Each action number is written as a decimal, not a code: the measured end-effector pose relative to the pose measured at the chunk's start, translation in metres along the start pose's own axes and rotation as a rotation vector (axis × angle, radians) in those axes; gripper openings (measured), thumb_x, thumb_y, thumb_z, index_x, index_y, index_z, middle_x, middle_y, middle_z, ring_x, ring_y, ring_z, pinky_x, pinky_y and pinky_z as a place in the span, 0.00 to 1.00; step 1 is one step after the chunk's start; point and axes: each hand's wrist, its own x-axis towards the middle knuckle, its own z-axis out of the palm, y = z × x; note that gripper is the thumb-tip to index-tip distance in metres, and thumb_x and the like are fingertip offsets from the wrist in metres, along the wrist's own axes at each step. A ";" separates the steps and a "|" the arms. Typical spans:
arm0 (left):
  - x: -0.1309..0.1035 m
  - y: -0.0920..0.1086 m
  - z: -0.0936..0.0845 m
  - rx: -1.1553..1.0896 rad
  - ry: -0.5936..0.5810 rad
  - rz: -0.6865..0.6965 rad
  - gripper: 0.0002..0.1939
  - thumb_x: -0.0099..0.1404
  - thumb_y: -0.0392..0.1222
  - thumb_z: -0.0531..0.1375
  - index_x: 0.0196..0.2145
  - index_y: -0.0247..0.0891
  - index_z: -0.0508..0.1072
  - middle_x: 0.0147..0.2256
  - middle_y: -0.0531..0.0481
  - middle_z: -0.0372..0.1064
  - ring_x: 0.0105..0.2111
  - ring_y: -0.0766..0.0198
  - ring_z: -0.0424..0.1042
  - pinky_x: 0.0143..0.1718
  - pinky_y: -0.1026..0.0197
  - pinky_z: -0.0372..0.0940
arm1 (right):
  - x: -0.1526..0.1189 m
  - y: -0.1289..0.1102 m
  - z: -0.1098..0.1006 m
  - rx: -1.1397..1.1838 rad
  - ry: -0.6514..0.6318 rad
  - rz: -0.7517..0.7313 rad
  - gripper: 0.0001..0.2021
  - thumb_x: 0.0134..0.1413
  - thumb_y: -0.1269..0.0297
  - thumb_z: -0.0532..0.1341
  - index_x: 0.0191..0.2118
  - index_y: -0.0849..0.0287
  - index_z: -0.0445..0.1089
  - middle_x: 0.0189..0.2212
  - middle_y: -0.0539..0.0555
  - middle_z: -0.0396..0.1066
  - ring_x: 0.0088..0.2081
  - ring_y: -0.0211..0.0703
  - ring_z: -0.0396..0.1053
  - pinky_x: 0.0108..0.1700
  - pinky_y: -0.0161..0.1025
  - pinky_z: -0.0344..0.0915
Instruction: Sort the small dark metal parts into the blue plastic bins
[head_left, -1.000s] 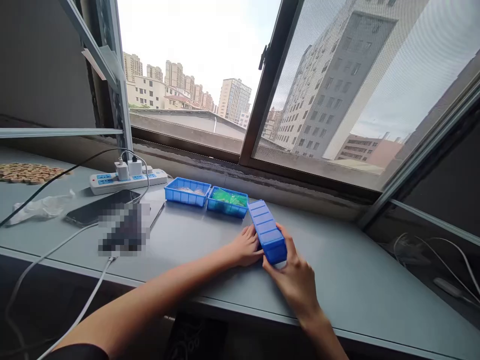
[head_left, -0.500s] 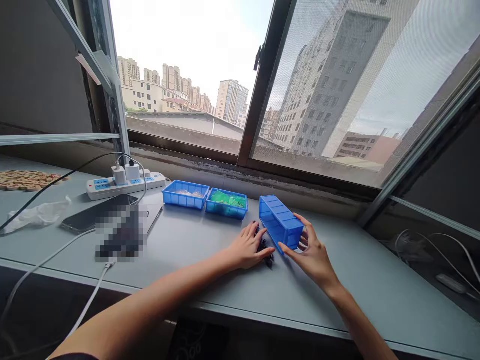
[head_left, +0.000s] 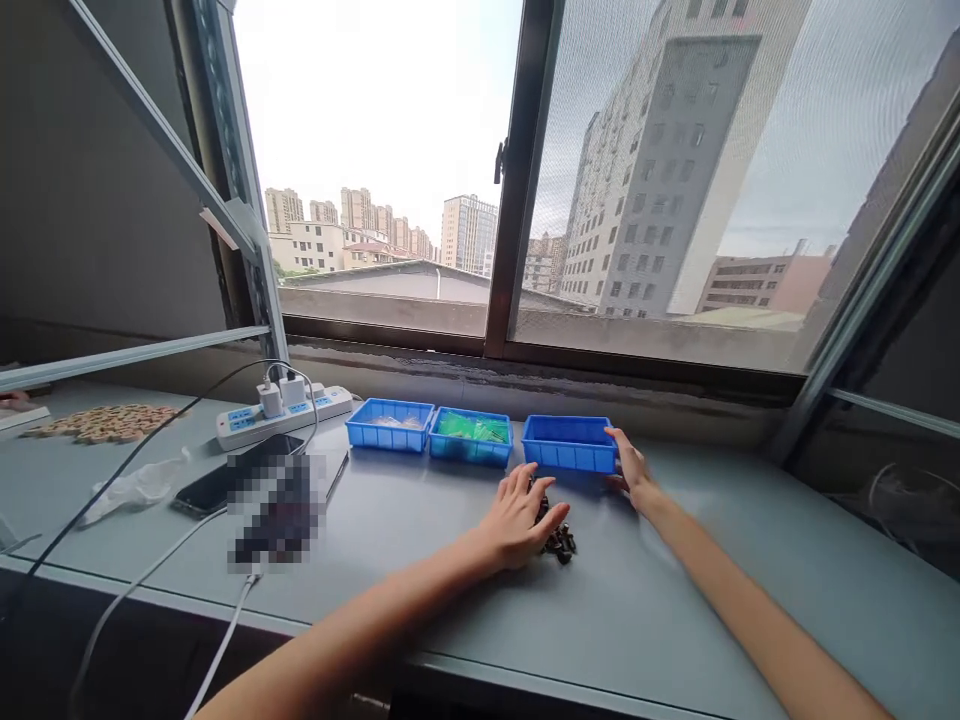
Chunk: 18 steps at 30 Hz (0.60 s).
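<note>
My left hand (head_left: pixel 519 522), fingers spread, rests beside and partly over a small heap of dark, shiny little pieces (head_left: pixel 561 543). Their exact kind is too small to make out, and some are hidden behind the fingers. At the right end of a blue plastic bin (head_left: pixel 571 458), my right hand (head_left: pixel 634 476) grips the end wall, with its lower fingers partly hidden. That bin stands upright, its inside dark. Left of it is a second blue bin (head_left: pixel 470 455) of green items, and beyond that a third blue bin (head_left: pixel 386 438) with pale, clear-looking contents.
A white power strip (head_left: pixel 281 418) with plugs lies at the back left. Near it are a dark phone (head_left: pixel 240 475), a blurred-out object (head_left: pixel 277 515), crumpled white plastic (head_left: pixel 139 488) and round wooden pieces (head_left: pixel 112 423). Cables cross the left side. A window sill borders the table's back.
The blue bin in my right hand went from tipped on its side to upright, in line with the other two. My left hand stays by the dark pieces. The camera view has shifted.
</note>
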 end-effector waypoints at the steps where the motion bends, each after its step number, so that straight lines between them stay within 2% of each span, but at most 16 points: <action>1: 0.002 -0.002 -0.001 0.031 0.055 0.022 0.23 0.67 0.53 0.44 0.53 0.39 0.61 0.58 0.39 0.51 0.60 0.53 0.49 0.59 0.46 0.49 | 0.001 0.004 0.001 -0.020 0.022 -0.013 0.23 0.43 0.48 0.54 0.40 0.57 0.70 0.38 0.57 0.73 0.44 0.53 0.69 0.43 0.46 0.68; 3: 0.005 -0.007 -0.006 0.111 0.195 0.057 0.18 0.66 0.50 0.48 0.50 0.40 0.63 0.56 0.42 0.54 0.59 0.53 0.50 0.57 0.46 0.51 | -0.001 0.009 0.002 -0.056 0.057 0.009 0.25 0.41 0.48 0.55 0.43 0.57 0.70 0.43 0.57 0.72 0.49 0.53 0.66 0.50 0.45 0.63; 5: 0.008 -0.011 -0.013 0.193 0.317 0.034 0.15 0.65 0.45 0.51 0.47 0.40 0.65 0.53 0.43 0.56 0.57 0.52 0.51 0.56 0.46 0.51 | -0.004 0.012 0.002 -0.091 0.057 -0.023 0.28 0.39 0.47 0.58 0.47 0.57 0.68 0.43 0.58 0.72 0.49 0.54 0.66 0.50 0.44 0.62; 8: 0.011 -0.013 -0.024 0.237 0.353 -0.092 0.11 0.64 0.40 0.51 0.43 0.38 0.67 0.48 0.43 0.60 0.52 0.53 0.57 0.52 0.49 0.55 | -0.007 0.017 0.003 -0.177 0.054 -0.140 0.31 0.34 0.44 0.62 0.46 0.59 0.69 0.40 0.58 0.73 0.44 0.55 0.69 0.48 0.46 0.63; 10: 0.010 -0.012 -0.028 0.240 0.308 -0.087 0.10 0.64 0.41 0.50 0.41 0.39 0.68 0.45 0.44 0.62 0.49 0.54 0.59 0.51 0.50 0.56 | -0.006 0.022 0.005 -0.184 0.028 -0.207 0.31 0.33 0.42 0.63 0.43 0.58 0.70 0.39 0.58 0.73 0.43 0.55 0.69 0.47 0.48 0.63; 13: 0.009 -0.008 -0.030 0.217 0.163 0.000 0.13 0.66 0.45 0.48 0.42 0.41 0.68 0.45 0.46 0.63 0.48 0.56 0.61 0.50 0.52 0.56 | -0.002 0.032 0.007 -0.179 -0.002 -0.248 0.32 0.34 0.40 0.62 0.43 0.59 0.69 0.39 0.59 0.72 0.43 0.55 0.68 0.47 0.49 0.63; 16: 0.006 -0.006 -0.029 0.142 -0.037 0.135 0.17 0.64 0.51 0.50 0.47 0.42 0.66 0.51 0.46 0.61 0.51 0.56 0.59 0.53 0.52 0.55 | 0.002 0.038 0.008 -0.161 0.026 -0.249 0.36 0.33 0.41 0.64 0.49 0.59 0.65 0.43 0.60 0.70 0.46 0.55 0.67 0.47 0.47 0.63; 18: 0.005 -0.004 -0.028 0.099 -0.140 0.189 0.23 0.62 0.56 0.53 0.51 0.42 0.64 0.56 0.46 0.56 0.56 0.54 0.54 0.56 0.51 0.51 | 0.002 0.039 0.008 -0.164 0.024 -0.271 0.37 0.35 0.42 0.63 0.51 0.58 0.63 0.46 0.61 0.68 0.47 0.54 0.66 0.47 0.46 0.63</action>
